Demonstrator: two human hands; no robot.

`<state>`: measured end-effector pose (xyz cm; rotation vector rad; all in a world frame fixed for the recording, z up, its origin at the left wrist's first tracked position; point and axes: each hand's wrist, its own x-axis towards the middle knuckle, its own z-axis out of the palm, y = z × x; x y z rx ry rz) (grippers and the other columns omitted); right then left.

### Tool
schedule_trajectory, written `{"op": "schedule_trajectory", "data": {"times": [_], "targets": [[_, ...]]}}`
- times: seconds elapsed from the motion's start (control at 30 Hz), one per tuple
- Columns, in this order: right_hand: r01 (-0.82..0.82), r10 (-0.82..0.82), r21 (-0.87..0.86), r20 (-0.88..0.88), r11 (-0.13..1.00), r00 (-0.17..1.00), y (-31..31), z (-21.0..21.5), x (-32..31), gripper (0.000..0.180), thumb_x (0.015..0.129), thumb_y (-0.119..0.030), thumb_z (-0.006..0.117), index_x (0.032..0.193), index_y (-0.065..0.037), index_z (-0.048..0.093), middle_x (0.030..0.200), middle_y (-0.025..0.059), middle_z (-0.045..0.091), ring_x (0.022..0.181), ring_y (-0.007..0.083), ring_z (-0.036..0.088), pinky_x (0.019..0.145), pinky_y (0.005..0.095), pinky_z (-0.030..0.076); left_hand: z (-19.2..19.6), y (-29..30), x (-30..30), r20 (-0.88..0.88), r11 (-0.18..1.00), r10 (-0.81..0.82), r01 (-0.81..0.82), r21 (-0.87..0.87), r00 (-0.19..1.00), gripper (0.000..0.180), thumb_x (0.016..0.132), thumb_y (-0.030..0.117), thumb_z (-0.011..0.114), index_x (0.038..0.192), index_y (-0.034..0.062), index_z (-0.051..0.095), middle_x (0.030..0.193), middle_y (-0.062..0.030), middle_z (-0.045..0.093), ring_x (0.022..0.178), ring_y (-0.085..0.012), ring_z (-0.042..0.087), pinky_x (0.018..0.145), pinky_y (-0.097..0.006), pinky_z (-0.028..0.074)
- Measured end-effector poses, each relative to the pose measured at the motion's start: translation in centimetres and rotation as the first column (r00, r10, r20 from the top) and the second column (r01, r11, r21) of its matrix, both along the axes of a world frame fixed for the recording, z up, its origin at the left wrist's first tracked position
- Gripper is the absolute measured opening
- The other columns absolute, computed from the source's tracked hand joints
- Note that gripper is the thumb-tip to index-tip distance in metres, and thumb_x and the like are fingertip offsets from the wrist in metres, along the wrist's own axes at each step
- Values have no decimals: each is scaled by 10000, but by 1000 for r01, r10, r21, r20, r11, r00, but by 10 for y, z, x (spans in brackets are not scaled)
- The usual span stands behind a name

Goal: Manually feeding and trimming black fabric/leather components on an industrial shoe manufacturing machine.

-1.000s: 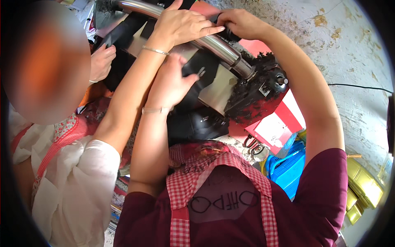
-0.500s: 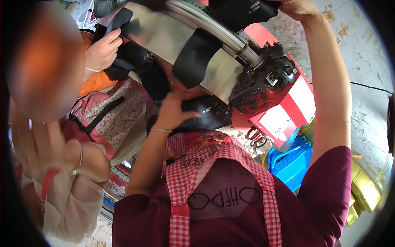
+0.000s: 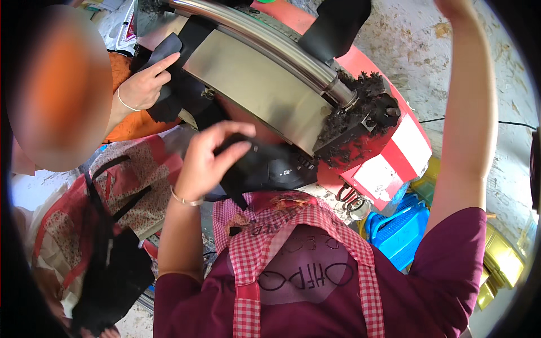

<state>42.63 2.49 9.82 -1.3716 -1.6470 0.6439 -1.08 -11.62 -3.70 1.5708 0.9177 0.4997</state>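
While left hand (image 3: 211, 160) hovers near lower black piece (image 3: 287, 172), grip half parted, apparently empty, right hand (image 3: 454, 7) meets top edge, grip cropped, indeterminable. Upper black piece (image 3: 339, 27): far side of roller (image 3: 282, 49). Probable step: handling pieces at machine (image 3: 253, 79); next move calls for hands clear of roller.

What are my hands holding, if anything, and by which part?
Your left hand is open and seems to hold nothing. Your right hand is mostly cut off, so I can't tell.
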Motion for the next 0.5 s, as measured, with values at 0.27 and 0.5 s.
{"op": "schedule_trajectory", "data": {"times": [0.27, 0.5], "targets": [[-304, 566, -550, 404, 778, 719, -12, -169, -80, 306, 839, -261, 649, 1039, -71, 782, 1089, 124, 738, 1009, 306, 685, 883, 391, 529, -23, 82, 72, -330, 987, 59, -4, 163, 942, 496, 810, 242, 877, 1126, -27, 605, 1068, -110, 681, 940, -179, 666, 869, -329, 535], [-251, 109, -668, -248, 700, 963, -21, -143, -53, 241, 924, -214, 778, 1050, -12, 743, 847, -8, 688, 783, 112, 626, 717, 277, 520, -69, 20, -28, -377, 974, -101, 14, -225, 921, 382, 781, 222, 877, 1073, 32, 718, 912, -87, 735, 878, -151, 693, 790, -330, 537]]}}
